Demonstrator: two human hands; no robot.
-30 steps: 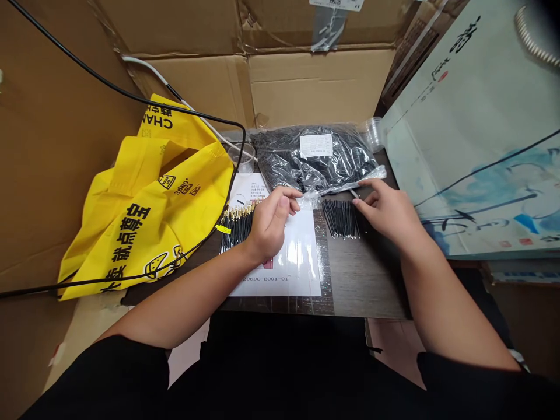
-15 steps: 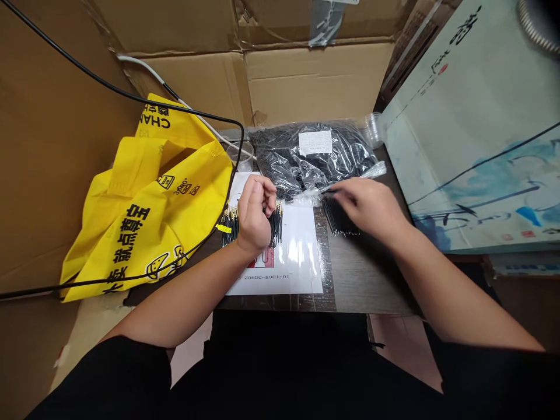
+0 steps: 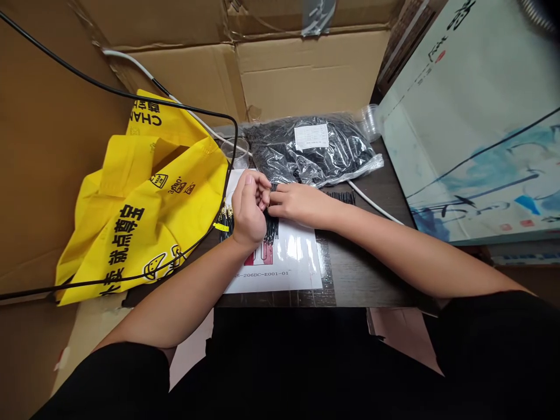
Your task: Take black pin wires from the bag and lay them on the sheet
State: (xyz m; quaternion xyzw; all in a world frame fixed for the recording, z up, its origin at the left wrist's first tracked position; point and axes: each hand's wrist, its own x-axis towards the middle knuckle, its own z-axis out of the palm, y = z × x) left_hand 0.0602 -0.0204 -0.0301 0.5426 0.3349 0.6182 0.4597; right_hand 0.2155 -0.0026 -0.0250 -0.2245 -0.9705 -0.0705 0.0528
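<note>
Pulled in from a pile of short black wires (image 3: 341,197) on the dark wooden table (image 3: 367,274), the right hand (image 3: 300,204) now meets the left hand (image 3: 249,210) above a white printed sheet (image 3: 295,262). Both hands' fingers curl narrowly over gold-tipped black wires (image 3: 270,228), apparently keeping them gathered; any grip stays hidden.

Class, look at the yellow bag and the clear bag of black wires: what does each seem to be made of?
The yellow bag looks like matte non-woven fabric, with soft folds and printed lettering. The clear bag looks like thin, glossy plastic film, crinkled with bright highlights.
</note>
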